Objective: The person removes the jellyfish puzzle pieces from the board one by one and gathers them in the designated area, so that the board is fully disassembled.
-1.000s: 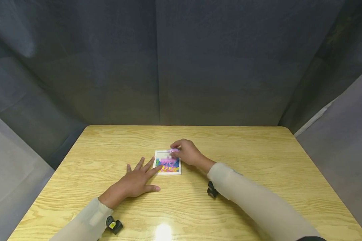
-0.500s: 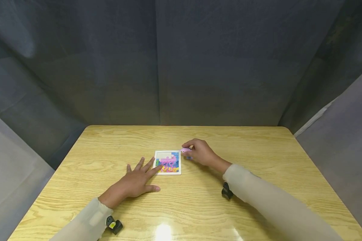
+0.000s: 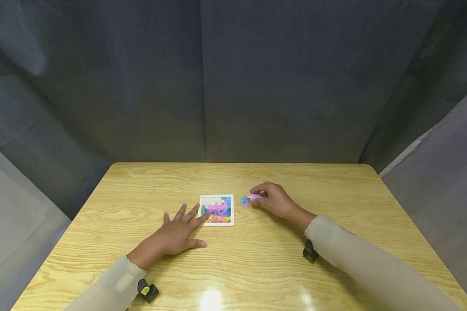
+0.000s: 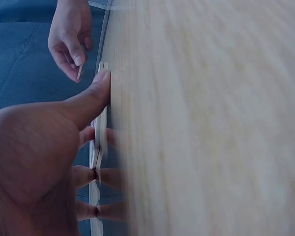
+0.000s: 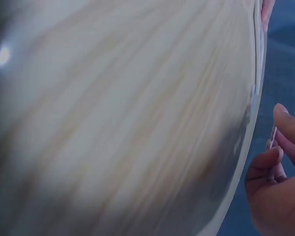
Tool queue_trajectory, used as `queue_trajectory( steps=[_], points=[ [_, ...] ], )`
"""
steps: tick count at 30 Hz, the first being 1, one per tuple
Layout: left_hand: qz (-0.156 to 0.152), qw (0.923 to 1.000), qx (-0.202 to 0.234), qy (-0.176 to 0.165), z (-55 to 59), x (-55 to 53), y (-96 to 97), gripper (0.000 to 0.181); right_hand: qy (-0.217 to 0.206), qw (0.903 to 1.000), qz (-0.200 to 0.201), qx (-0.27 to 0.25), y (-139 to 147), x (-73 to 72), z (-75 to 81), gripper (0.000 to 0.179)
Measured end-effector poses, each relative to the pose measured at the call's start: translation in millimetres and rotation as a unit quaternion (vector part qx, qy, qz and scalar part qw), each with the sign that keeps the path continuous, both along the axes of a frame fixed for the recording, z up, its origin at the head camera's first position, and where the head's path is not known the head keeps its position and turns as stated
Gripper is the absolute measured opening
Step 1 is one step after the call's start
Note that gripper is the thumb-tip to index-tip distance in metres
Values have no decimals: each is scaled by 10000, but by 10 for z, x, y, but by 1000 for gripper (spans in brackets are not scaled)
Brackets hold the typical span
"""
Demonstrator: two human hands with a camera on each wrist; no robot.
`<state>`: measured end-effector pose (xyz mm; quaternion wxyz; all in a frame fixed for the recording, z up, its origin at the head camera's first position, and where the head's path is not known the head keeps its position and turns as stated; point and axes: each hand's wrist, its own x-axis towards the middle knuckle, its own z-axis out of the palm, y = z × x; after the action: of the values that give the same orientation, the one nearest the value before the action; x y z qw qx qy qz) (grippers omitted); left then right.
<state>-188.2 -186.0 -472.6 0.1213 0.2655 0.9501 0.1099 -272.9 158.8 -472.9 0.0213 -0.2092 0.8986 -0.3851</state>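
Observation:
In the head view, a small square picture puzzle [image 3: 216, 210] with a white frame lies on the table, showing a pink creature over blue and yellow. A pale bare patch takes up its upper left. My left hand [image 3: 175, 235] rests flat with spread fingers, the index finger over the frame's left side and the thumb on the wood. Right of the puzzle, my right hand [image 3: 276, 199] pinches a thin pink puzzle piece [image 3: 254, 196] between thumb and fingers. By its fingertips shows a blue-and-pink puzzle piece [image 3: 244, 201]. The right wrist view shows the pinched piece edge-on.
The wood-grain table [image 3: 233, 268] has rounded far corners and a bright glare spot near its front. Dark curtains [image 3: 288, 86] hang behind it, with paler cloth at both sides. Black wrist cameras sit on both sleeves.
My right hand has moved right, off the puzzle's upper right corner, carrying the pink piece. That uncovers the puzzle's blue corner and the blue-and-pink piece beside it. The left hand stays put.

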Motion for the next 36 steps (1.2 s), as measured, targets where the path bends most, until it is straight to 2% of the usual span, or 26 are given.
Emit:
queue_trajectory(
  steps=[13,20,36],
  points=[
    [-14,10000,13,-7,10,0,-2,85,103,9992,21,398,231,-16,-77,32],
    [-26,10000,12,26,2,-9,1,84,-148,9985,9,522,238,-34,-88,32],
    [-34,10000,55,19,0,-14,2,84,-194,9984,78,529,240,-27,-74,34]
  ],
)
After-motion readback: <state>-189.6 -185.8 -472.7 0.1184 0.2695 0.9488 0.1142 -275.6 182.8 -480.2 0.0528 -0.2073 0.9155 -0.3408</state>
